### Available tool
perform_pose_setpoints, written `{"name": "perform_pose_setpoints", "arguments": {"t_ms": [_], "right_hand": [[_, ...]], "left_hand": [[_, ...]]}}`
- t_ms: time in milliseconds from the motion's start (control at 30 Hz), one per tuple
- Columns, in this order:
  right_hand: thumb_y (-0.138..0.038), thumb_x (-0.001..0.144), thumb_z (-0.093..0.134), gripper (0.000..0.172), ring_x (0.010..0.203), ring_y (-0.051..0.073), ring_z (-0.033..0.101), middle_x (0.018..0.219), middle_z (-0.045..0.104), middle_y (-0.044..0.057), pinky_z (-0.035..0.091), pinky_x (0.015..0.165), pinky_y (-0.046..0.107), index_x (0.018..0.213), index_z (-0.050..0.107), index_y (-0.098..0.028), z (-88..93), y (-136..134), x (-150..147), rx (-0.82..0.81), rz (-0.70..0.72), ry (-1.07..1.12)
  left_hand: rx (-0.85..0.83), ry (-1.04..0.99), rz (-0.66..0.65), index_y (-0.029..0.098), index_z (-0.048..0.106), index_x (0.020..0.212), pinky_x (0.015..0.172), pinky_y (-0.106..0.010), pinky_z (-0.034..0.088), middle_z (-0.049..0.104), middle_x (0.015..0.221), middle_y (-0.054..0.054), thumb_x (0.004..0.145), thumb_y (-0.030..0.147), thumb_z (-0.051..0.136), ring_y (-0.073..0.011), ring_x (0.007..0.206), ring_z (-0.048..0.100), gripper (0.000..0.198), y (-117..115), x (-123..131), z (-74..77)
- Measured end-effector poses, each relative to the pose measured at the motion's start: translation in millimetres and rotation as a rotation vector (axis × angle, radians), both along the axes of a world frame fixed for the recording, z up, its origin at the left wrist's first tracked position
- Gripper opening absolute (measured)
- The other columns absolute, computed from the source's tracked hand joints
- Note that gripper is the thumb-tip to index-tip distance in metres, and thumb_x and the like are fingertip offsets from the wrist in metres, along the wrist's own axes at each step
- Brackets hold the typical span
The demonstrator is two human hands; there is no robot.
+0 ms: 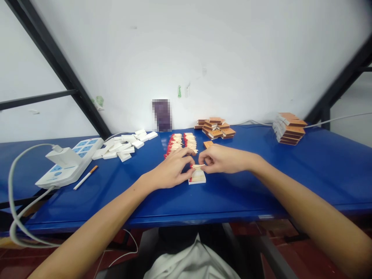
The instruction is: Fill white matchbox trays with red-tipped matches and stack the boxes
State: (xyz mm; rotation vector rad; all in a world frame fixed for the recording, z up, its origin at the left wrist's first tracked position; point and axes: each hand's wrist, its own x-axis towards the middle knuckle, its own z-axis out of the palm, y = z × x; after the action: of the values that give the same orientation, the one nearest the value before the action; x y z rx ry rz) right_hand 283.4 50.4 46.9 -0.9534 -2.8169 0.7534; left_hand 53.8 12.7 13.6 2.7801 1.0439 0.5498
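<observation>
My left hand (pixel 173 167) and my right hand (pixel 221 159) meet over a small white matchbox tray (pixel 197 179) on the blue table (pixel 261 182). Both pinch a small bundle of red-tipped matches (pixel 197 167) just above the tray, which holds more matches. Behind my hands lie two rows of loose red-tipped matches (pixel 181 142). A single brown matchbox sleeve (pixel 208 144) lies by my right hand.
A heap of white inner trays (pixel 124 145) lies at the left. Brown sleeves are piled at the back centre (pixel 216 128) and stacked at the back right (pixel 288 128). A white power strip (pixel 69 161) with cables and a cigarette (pixel 85 177) sit far left.
</observation>
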Motion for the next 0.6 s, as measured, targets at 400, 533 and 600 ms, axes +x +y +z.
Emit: {"name": "perform_pose_setpoints", "arguments": {"t_ms": [400, 533, 600], "right_hand": [[-0.035, 0.086, 0.062, 0.02, 0.055, 0.01, 0.049, 0.067, 0.059, -0.002, 0.033, 0.052, 0.024, 0.09, 0.072, -0.018, -3.5, -1.2, -3.9, -0.048, 0.003, -0.029], [-0.038, 0.084, 0.065, 0.022, 0.055, 0.01, 0.05, 0.068, 0.06, -0.001, 0.033, 0.052, 0.025, 0.089, 0.073, -0.018, -3.4, -2.3, -4.7, -0.042, 0.002, -0.044], [-0.039, 0.084, 0.065, 0.023, 0.055, 0.01, 0.05, 0.067, 0.06, -0.002, 0.034, 0.052, 0.025, 0.089, 0.073, -0.018, -3.7, -2.8, -4.7, -0.048, 0.001, -0.05]], "left_hand": [[0.124, 0.029, 0.021, 0.019, 0.064, 0.097, 0.094, -0.041, 0.032, 0.066, 0.106, -0.003, 0.089, 0.036, 0.057, -0.0171, 0.086, 0.06, 0.02, -1.7, -0.9, -0.1], [0.095, 0.0, -0.004, 0.019, 0.063, 0.097, 0.092, -0.038, 0.036, 0.067, 0.099, -0.002, 0.09, 0.035, 0.056, -0.0163, 0.084, 0.06, 0.019, -0.6, -1.8, 0.2], [0.072, -0.019, -0.035, 0.019, 0.063, 0.097, 0.089, -0.035, 0.04, 0.066, 0.099, -0.004, 0.091, 0.034, 0.054, -0.0174, 0.087, 0.061, 0.019, -0.3, -2.0, -0.1]]}}
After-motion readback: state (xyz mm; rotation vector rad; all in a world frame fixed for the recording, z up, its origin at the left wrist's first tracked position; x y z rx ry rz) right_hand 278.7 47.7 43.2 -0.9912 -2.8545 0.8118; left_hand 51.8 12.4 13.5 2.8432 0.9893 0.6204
